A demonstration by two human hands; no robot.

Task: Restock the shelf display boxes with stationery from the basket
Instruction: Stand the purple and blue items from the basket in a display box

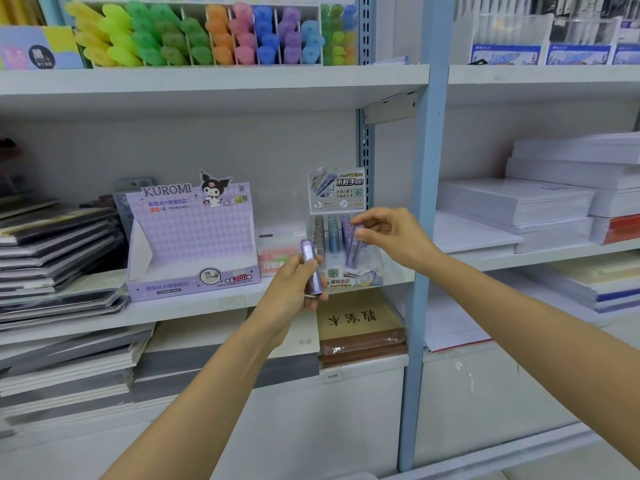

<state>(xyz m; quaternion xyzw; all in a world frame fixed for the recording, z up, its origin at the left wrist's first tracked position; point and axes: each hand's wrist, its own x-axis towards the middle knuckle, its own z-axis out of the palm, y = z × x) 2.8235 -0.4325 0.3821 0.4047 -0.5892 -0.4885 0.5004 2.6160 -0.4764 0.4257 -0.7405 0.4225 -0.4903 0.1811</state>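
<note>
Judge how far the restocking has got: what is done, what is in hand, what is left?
Done: the clear display box already holds rows of tubes. In hand: the right hand pinches a purple tube at that box; the left hand grips a second tube. Left: that second tube, and the Kuromi box, which looks empty.

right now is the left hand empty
No, the left hand grips a purple tube, while the right hand pinches a second purple tube at the clear display box.

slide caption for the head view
Right hand pinches a purple tube at the clear display box; left hand grips a second tube.
</note>
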